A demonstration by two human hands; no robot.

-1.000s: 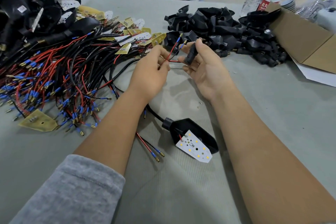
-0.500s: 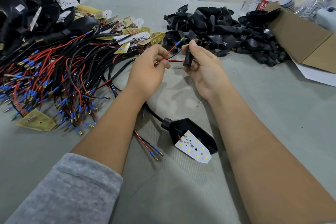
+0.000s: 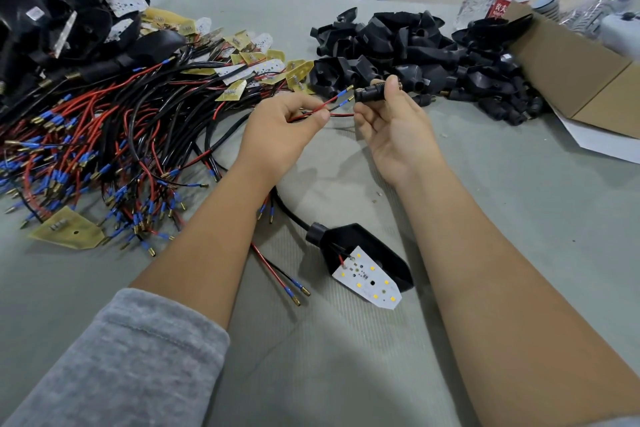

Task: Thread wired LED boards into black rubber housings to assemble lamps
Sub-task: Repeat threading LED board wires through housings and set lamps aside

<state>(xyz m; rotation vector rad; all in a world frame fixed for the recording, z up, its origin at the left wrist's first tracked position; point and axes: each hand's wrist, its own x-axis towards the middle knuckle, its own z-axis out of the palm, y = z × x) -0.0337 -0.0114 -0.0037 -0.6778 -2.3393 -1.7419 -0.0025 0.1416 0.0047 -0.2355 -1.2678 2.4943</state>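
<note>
Pinching thin red and black wires [image 3: 334, 105], the left hand [image 3: 277, 135] aims their brass tips just beside the right hand [image 3: 398, 128], whose grip closes round a small black rubber housing [image 3: 372, 94].

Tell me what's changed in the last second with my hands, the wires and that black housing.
The right hand has turned the black rubber housing from upright to lying sideways, its mouth facing the wire tips. The left hand still pinches the red and black wires, whose blue-sleeved ends now sit right at that opening. The finished lamp on the table has not moved.
</note>
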